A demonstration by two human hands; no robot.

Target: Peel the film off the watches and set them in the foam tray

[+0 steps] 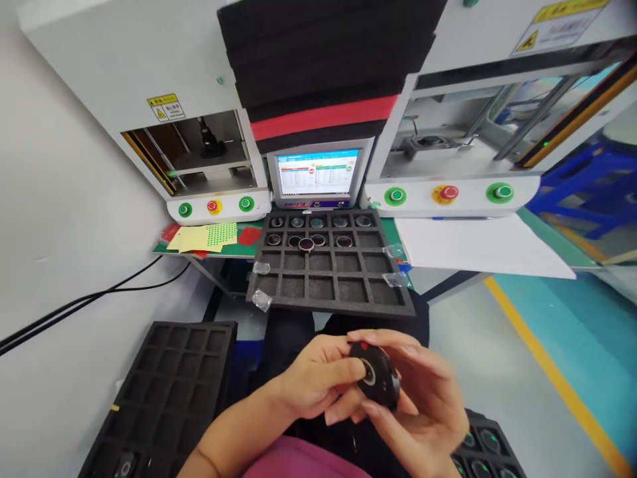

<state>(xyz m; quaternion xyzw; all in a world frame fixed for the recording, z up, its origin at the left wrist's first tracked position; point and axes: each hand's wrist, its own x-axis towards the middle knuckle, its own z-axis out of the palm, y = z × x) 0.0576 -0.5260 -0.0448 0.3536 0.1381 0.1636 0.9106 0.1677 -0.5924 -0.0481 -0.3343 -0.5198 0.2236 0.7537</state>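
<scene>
Work at a desk [247,251], with all places given from the central foam tray [331,302]. Nearer the person than this tray, and slightly to its right, the round black device [384,373] is held tilted in the air, its ringed face turned toward the left hand [321,375]. The left hand pinches it, thumb pressed on or beside the ring; the right hand [435,392] curls around the opposite edge, fingers above and thumb below. A small red patch shows on the device's upper part.

Progress, as judged from the layout, is partial. The central tray carries round pieces [317,223] in its two far rows, one of them [306,245] lying across its neighbours rather than squarely in a compartment. Right of and nearer than the tray, a dark tray [512,458], partly hidden by the right hand, holds discs [490,441] with green marks; these probably count as finished. Left of and nearer than it, another foam tray [172,388] holds a dark piece [125,465]. The device in hand appears unfinished: it rests in no tray, and its visible side bears no green mark. Beyond the central tray, the small text on the monitor [318,174] is illegible.
</scene>
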